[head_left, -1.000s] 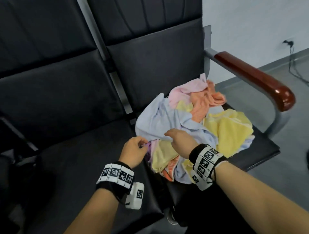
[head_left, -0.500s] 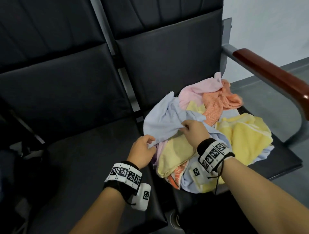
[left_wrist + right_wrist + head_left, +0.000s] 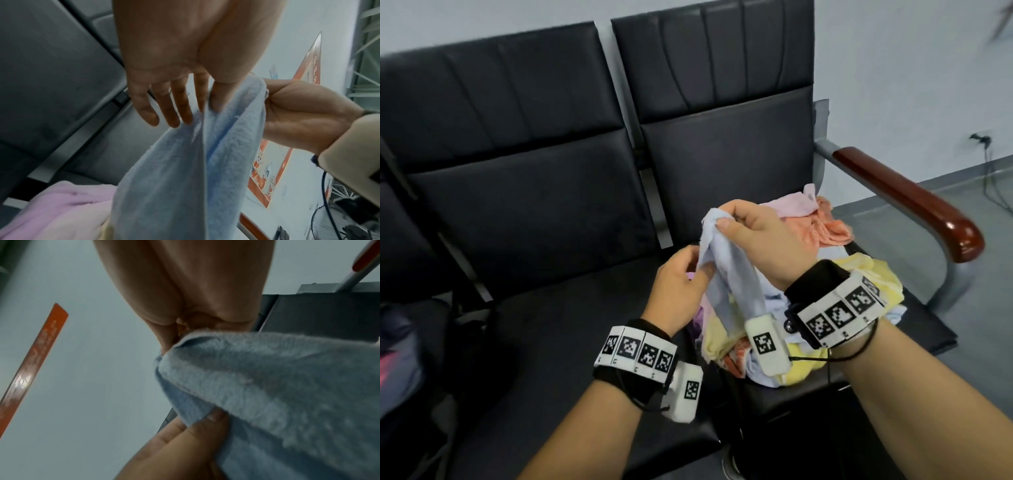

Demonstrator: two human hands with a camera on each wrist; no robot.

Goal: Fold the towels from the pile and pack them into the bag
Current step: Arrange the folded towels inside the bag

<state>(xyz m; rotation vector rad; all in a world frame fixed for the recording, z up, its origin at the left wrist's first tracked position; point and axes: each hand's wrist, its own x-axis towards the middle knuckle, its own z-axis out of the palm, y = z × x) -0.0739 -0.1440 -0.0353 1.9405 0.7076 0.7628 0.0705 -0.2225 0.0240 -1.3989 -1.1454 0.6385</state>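
A light blue towel hangs lifted above the pile of towels on the right black seat. My right hand pinches its top corner between thumb and fingers. Just below, my left hand pinches the towel's edge between thumb and forefinger. In the left wrist view the blue towel drapes down from both hands, with my left hand at its fold and a pink towel beneath. The right wrist view shows the blue towel bunched at my right hand. No bag is clearly in view.
The pile holds pink, orange and yellow towels. A wooden armrest on a metal frame bounds the right seat. The left black seat lies bare beside the pile. A dark object sits at the far left edge.
My right hand has raised the blue towel's corner up off the pile. My left hand has come up with it and now pinches the towel's edge. The head view tilted upward.
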